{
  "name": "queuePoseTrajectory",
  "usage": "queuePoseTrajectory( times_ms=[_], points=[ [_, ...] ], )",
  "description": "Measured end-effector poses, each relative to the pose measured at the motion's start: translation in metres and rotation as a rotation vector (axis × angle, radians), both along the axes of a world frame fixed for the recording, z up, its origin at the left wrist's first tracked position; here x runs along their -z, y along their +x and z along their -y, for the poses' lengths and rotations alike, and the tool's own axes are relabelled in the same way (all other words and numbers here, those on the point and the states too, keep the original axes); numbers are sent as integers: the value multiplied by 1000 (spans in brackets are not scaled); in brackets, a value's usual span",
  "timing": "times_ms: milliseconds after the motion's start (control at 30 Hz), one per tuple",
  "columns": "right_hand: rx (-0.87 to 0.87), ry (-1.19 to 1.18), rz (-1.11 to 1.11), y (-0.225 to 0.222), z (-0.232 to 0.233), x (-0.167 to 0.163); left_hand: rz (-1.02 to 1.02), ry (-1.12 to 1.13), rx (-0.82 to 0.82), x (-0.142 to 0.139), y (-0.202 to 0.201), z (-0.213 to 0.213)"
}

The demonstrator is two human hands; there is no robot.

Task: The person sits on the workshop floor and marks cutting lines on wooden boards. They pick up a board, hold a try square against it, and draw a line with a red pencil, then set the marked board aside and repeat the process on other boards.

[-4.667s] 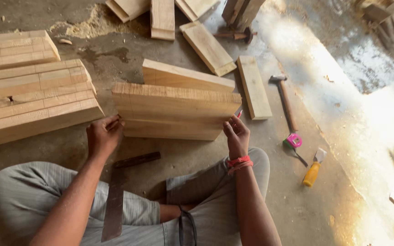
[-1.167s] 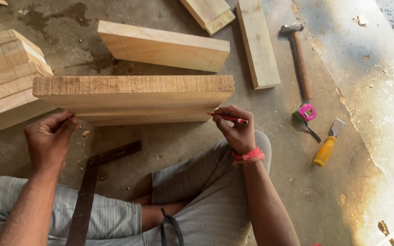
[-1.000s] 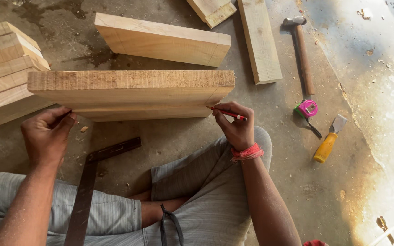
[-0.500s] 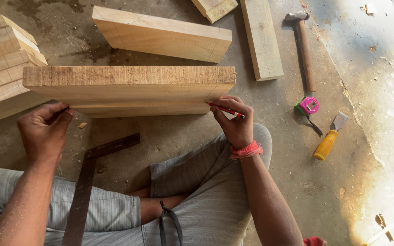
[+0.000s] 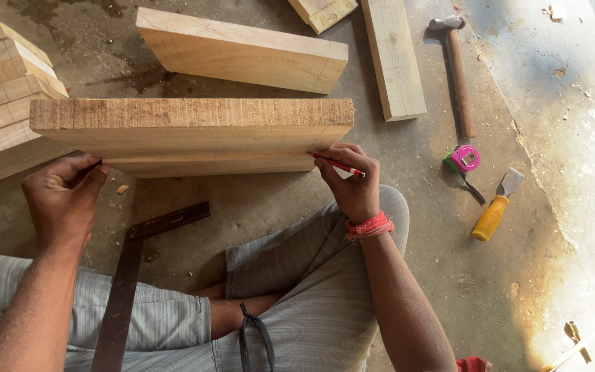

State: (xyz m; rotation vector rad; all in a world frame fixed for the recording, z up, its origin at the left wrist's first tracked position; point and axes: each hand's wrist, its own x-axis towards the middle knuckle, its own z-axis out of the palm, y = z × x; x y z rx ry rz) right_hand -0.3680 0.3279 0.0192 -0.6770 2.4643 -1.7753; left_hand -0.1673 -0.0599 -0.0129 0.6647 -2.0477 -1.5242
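A thick wooden plank (image 5: 194, 127) is tilted up on its edge in front of me, its rough sawn edge facing up. My left hand (image 5: 63, 200) grips the plank's lower left corner. My right hand (image 5: 352, 182) holds a red pencil (image 5: 342, 167) with its tip against the plank's right end. A red band circles my right wrist. I sit cross-legged on the concrete floor in grey striped trousers.
A dark metal square (image 5: 132, 269) lies across my left leg. A second plank (image 5: 242, 52) and a narrow board (image 5: 394, 55) lie beyond. Stacked planks (image 5: 1, 89) sit at left. A hammer (image 5: 457, 69), pink tape measure (image 5: 464, 160) and yellow-handled chisel (image 5: 494, 210) lie at right.
The plank has been pulled closer and raised on edge. My right hand with the pencil has stayed at its right end, and my left hand has kept hold of the lower left corner.
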Motion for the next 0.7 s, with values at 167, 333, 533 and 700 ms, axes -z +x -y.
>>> queuePoseTrajectory(
  times_ms=[167,333,533,700],
  points=[
    [-4,0,-38,0,0,1,1,5,0,3,0,1],
    [-19,-5,-35,0,-2,2,-22,10,11,4,0,1],
    [-14,-11,19,-1,-2,1,25,-19,3,1,0,0],
    [-18,-5,13,0,-2,0,19,-17,6,0,0,0]
  ],
)
